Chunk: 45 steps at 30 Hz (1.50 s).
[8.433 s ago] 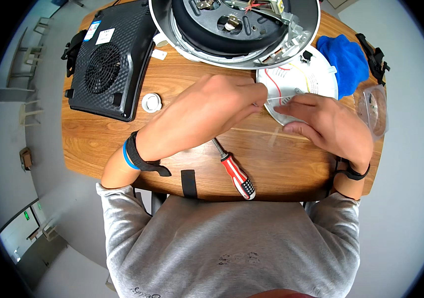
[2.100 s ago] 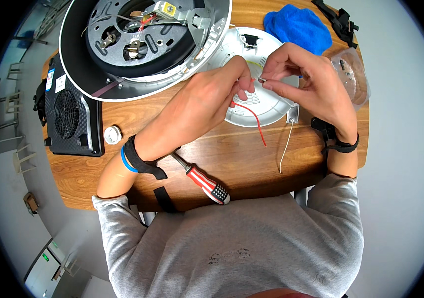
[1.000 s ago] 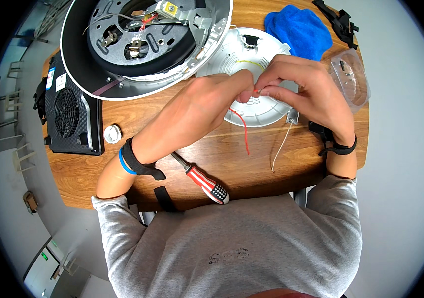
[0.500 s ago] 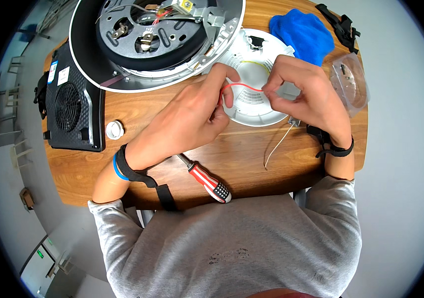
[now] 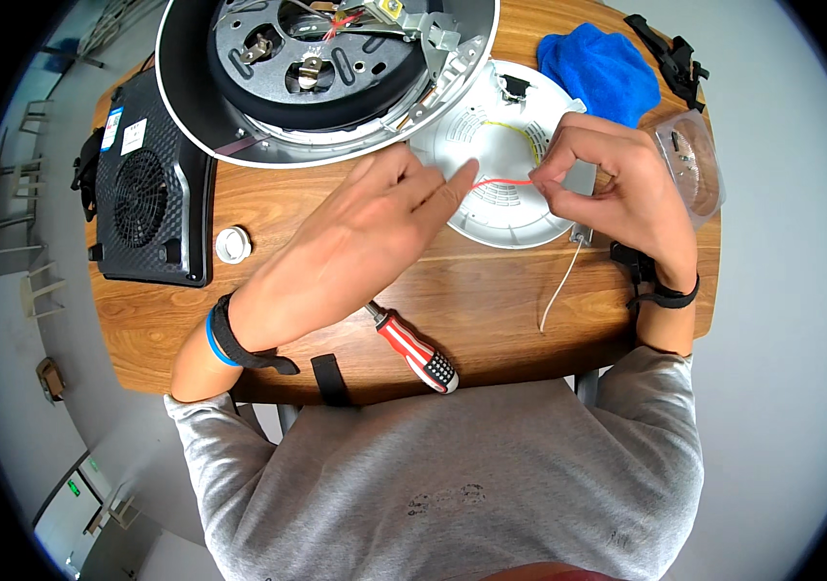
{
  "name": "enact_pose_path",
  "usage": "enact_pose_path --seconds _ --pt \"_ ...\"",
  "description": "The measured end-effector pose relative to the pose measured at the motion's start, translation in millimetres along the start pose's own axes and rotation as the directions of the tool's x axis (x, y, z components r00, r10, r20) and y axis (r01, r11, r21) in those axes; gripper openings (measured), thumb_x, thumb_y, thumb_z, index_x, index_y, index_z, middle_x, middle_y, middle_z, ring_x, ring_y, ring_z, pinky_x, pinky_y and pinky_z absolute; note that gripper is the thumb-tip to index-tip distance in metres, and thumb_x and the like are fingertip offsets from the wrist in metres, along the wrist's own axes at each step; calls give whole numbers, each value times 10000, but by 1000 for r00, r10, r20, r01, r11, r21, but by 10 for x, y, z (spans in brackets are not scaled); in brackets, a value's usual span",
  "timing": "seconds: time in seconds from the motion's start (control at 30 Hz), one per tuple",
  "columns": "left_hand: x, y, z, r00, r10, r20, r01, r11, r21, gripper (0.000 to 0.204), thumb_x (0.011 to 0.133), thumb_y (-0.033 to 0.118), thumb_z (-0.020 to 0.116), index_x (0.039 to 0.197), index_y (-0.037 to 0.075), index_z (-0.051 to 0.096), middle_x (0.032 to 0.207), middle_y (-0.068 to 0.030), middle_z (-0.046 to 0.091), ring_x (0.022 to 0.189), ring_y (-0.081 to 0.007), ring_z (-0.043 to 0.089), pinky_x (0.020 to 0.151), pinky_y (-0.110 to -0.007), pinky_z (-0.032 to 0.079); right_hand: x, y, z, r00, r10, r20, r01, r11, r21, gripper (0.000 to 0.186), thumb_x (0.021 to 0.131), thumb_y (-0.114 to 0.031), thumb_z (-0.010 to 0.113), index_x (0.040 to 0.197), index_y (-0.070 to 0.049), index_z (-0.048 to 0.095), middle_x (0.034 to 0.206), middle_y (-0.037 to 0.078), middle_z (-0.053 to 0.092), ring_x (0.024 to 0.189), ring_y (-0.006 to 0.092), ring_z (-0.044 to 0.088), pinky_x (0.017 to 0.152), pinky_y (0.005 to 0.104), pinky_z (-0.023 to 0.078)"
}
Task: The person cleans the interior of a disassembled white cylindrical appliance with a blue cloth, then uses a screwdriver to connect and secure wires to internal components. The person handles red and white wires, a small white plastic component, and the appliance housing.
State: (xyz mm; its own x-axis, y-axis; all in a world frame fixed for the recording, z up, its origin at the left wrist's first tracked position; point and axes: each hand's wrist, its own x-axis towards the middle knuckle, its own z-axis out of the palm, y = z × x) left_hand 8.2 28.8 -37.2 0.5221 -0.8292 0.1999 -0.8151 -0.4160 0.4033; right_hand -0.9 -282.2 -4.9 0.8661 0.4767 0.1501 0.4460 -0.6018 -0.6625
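A short red wire [image 5: 504,182] runs between my hands, above a round white plastic housing [image 5: 510,228]. Thumb and index finger of my right hand [image 5: 621,184] pinch its right end. The other end meets the index finger of my left hand [image 5: 384,213], which is stretched along it and slightly blurred; the left thumb is hidden beneath. A large round appliance shell [image 5: 326,145] with a grey metal plate and exposed wiring stands just beyond my left hand. Below that hand lies a red-and-white-handled screwdriver [image 5: 417,352], its tip out of sight under my forearm.
A black panel with a fan grille [image 5: 152,198] lies at left, beside a small white round cap [image 5: 233,245]. A blue cloth [image 5: 599,76], a black strap [image 5: 670,60] and a clear tray of small parts [image 5: 692,169] are at right. A thin white wire [image 5: 558,288] lies near my right wrist.
My left index finger has stretched out along the red wire from a more curled pose. The wire looks straighter. The whole view has shifted slightly, and my right hand keeps its pinch.
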Motion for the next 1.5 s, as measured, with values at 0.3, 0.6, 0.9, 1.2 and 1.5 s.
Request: enact_pose_path --seconds 0.3,0.6,0.9,1.2,1.5 --pt "-59 -4 -141 987 71 143 -94 982 162 630 958 49 692 1586 7 690 1166 -87 698 1182 -270 653 1077 -380 508 -5 -29 110 996 -71 50 68 996 52 127 851 91 840 951 24 799 923 80 775 884 236 760 722 343 590" --pt "27 103 14 992 -77 -100 46 959 -278 429 1050 76 817 1465 -7 743 1193 -175 796 1062 -395 777 915 -486 619 -55 -186 423 978 -189 89 194 980 -45 204 961 -39 808 1153 -33 737 1115 143 730 1038 404 743 863 506 608" --pt "22 76 59 967 -110 -230 18 930 -368 269 1033 56 828 1294 2 793 1066 -195 821 936 -402 802 837 -455 635 -92 -238 455 968 -249 8 249 965 -88 198 1016 -99 770 1201 -39 731 1092 134 729 1056 383 750 858 483 614" --pt "28 63 18 985 -137 -106 90 929 -359 164 1029 73 834 1184 25 816 956 -159 807 834 -383 778 761 -442 609 -79 -186 479 963 -270 10 267 949 -167 255 985 -177 821 1173 -51 703 1029 130 723 1005 374 747 818 497 602" --pt "23 -4 18 994 -58 -94 21 935 -354 128 1034 69 815 1146 8 809 967 -168 805 861 -398 785 779 -454 619 -44 -173 462 962 -271 25 269 931 -248 317 948 -266 863 1093 -53 678 946 114 692 931 375 728 773 505 581"
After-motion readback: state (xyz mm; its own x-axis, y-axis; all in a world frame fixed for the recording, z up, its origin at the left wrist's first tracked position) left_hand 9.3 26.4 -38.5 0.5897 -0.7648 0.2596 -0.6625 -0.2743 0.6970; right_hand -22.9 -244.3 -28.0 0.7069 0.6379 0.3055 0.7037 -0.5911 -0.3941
